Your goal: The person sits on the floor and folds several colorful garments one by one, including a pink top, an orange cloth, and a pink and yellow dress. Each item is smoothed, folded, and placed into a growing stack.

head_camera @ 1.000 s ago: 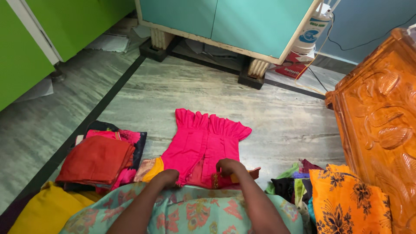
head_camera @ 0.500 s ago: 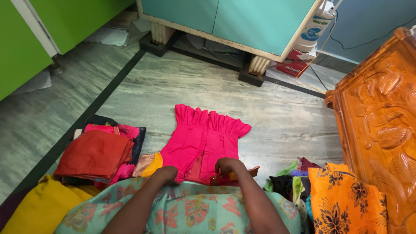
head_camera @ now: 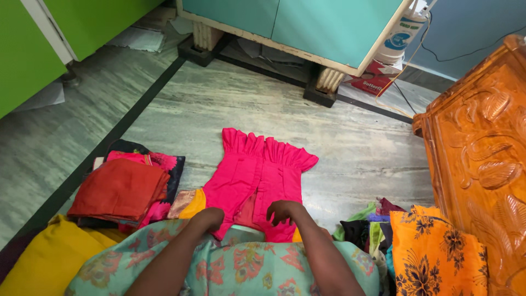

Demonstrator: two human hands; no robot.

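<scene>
From my remote seat, the biggest thing in view is the grey marbled floor (head_camera: 219,115), with a teal cabinet (head_camera: 307,22) at 12 o'clock, a carved orange wooden panel (head_camera: 482,159) at 3 o'clock and a green door (head_camera: 27,49) at 10 o'clock.

Spread flat at the centre of the floor is the pink garment (head_camera: 257,175), its gathered ruffle edge pointing to 12 o'clock and its near edge at my lap. I judge it light, soft and limp, with no stiffness; it will sag and crease wherever it is lifted. The seamed corners of the near hem look like the best holds, 1 per hand.

At 9 o'clock from it sits a stack of folded clothes (head_camera: 123,189), topped by a rust-red piece. At 4 o'clock lies a loose heap of unfolded clothes (head_camera: 416,241), an orange floral one on top.

My left hand (head_camera: 208,219) is curled at the garment's near left corner; whether it pinches cloth I cannot tell. My right hand (head_camera: 285,210) rests on the near hem, fingers bent and pressing the fabric, not clearly gripping.
</scene>
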